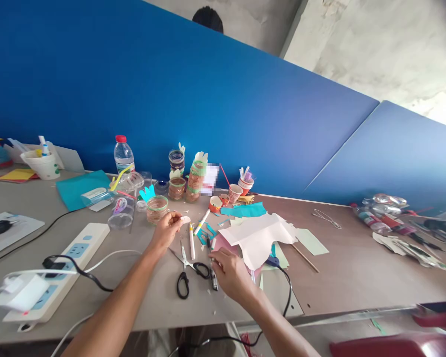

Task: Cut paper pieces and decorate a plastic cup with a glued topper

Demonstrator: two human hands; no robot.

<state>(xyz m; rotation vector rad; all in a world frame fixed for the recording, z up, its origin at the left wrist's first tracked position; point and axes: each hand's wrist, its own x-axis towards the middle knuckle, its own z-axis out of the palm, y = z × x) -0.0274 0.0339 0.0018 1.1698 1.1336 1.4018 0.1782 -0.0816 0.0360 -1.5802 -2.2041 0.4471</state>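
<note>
My left hand (166, 231) pinches a small white paper piece (185, 219) between thumb and fingertips, in front of a glass jar wrapped in brown cord (157, 210). To the right, my right hand (231, 273) has its fingers curled over a black pen (214, 281) at the desk surface; the pen's middle is hidden beneath the fingers. Between the hands, scissors with black handles (186, 265) lie with their blades apart. A white marker (192, 242) lies just beyond them, beside a second white marker (202, 223). Blue paper scraps (204, 235) are scattered nearby.
White paper sheets (258, 237), a wooden stick (305, 258) and a blue glue gun (272, 261) with a black cord lie to the right. Decorated jars (195, 181) and paper cups (235, 193) stand along the blue partition (208, 99). A power strip (91, 238) occupies the left.
</note>
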